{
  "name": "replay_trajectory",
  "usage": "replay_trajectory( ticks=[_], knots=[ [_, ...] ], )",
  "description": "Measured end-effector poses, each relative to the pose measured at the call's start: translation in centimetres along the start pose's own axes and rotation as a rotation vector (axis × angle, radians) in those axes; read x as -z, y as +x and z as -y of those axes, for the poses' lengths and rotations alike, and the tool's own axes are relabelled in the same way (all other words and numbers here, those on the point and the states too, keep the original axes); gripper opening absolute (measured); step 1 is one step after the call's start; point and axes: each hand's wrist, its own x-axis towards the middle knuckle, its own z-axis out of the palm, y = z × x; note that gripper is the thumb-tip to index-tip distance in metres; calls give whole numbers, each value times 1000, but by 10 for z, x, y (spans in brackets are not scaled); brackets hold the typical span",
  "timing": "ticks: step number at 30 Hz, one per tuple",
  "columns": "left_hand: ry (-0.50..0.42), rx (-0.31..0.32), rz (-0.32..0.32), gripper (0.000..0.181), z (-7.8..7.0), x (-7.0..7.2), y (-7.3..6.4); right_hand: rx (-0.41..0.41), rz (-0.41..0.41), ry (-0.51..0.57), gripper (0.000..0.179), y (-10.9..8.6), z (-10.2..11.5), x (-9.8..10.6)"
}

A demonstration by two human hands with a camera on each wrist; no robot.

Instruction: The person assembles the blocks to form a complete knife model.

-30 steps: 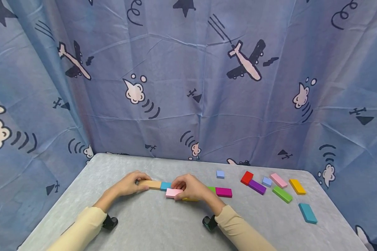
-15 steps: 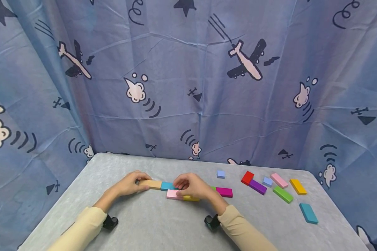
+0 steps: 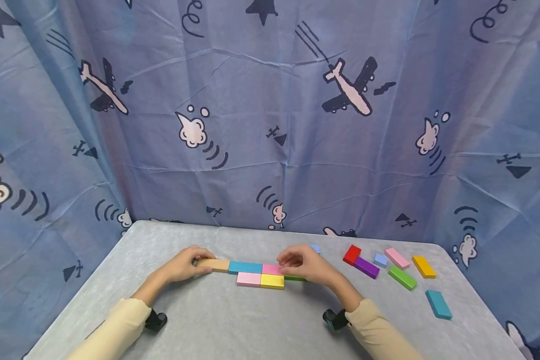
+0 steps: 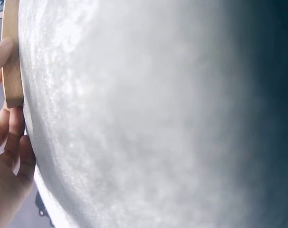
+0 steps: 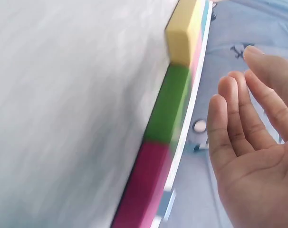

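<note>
My left hand [image 3: 184, 265] grips the left end of a tan wooden block [image 3: 218, 265], thumb in front, as the left wrist view [image 4: 12, 71] also shows. From there a row runs right: a blue block [image 3: 245, 268], a pink block [image 3: 271, 269] and a green block [image 3: 294, 278]. In front of them a pale pink block [image 3: 249, 279] and a yellow block [image 3: 272, 281] lie end to end. My right hand [image 3: 310, 266] hovers over the green block, holding nothing. It hides the magenta block [image 5: 143, 183] from the head view; the right wrist view shows that block beyond the green one.
Loose blocks lie at the right: red [image 3: 352, 254], purple [image 3: 366, 268], small light blue [image 3: 380, 259], pink [image 3: 397, 258], green [image 3: 402, 277], orange-yellow [image 3: 424, 267] and teal [image 3: 438, 304]. Another light blue block [image 3: 315, 247] is partly behind my right hand. A patterned curtain [image 3: 234, 125] hangs behind the table.
My right hand has let go of the pale pink block, now against the yellow block's left end, and has moved right over the green one. My left hand stays on the tan block.
</note>
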Motion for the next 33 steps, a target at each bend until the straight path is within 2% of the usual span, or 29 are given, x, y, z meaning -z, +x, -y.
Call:
replay_trajectory(
  ticks=[12,21,24,28,33],
  knots=[
    [-4,15,-4,24,-1,1,-3,-94,-49,-6,25,-51,-22,39],
    [-13,-6,-4,23,-1,1,-1,-95,-83,-8,27,-89,-41,73],
    [-20,-4,-3,23,-1,1,-1,-114,-128,-40,29,-101,-45,85],
    [-25,-1,2,24,-1,1,-1,-142,-232,-125,30,-114,-48,98],
    [-25,-9,-3,24,-1,1,-1,-194,-325,-236,31,-123,-52,108]
  ],
)
